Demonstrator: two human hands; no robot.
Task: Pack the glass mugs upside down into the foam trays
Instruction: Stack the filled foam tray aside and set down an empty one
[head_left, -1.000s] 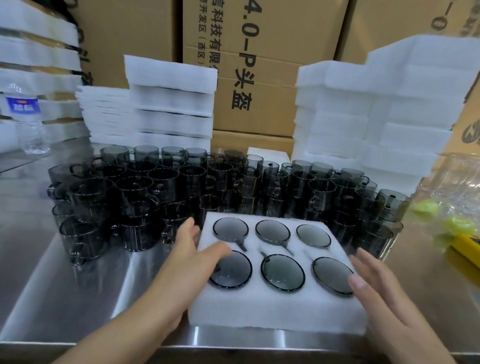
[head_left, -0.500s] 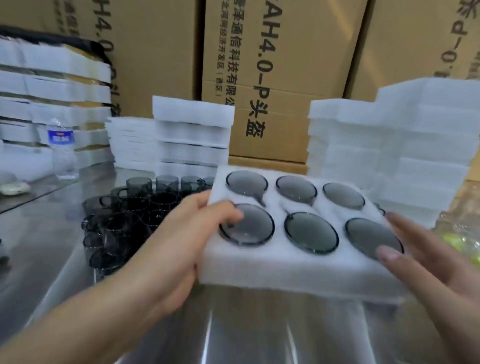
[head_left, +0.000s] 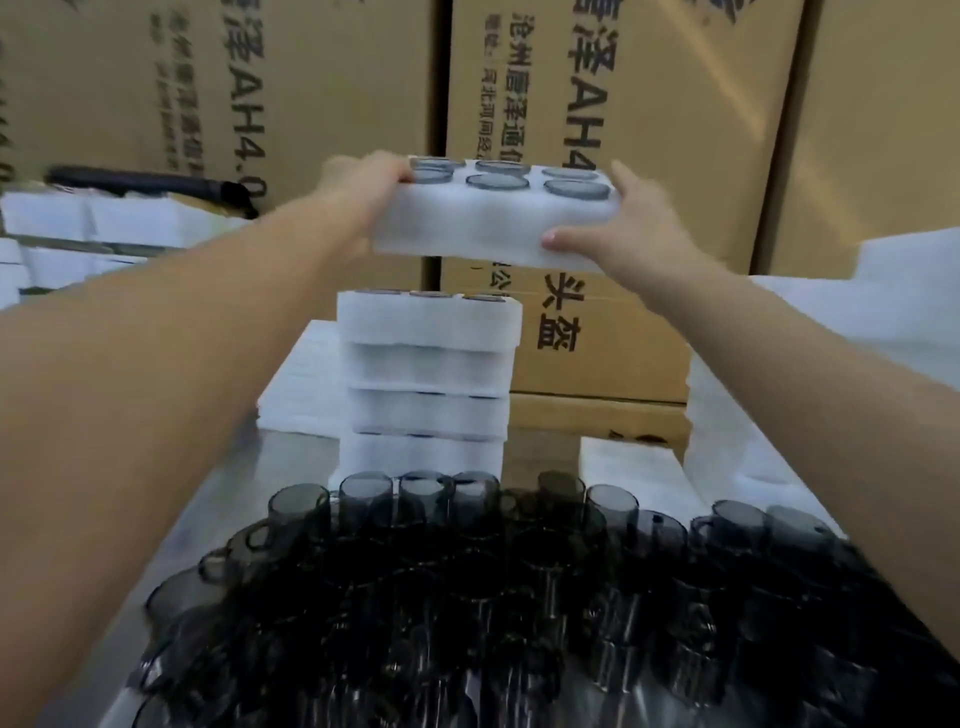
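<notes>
While held, spongy foam tray (head_left: 483, 223), seemingly smoky-glass mugs (head_left: 576, 188)

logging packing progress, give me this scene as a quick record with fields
held item: foam tray with six grey glass mugs base-up in it
left hand: grips the tray's left end
right hand: grips the tray's right end, thumb on the near face
tray position: in the air above the stack of foam trays, not touching it
stack: four trays visible, mug bases showing in the top one
unpacked: loose glass mugs crowd the steel table
background: cardboard boxes
</notes>
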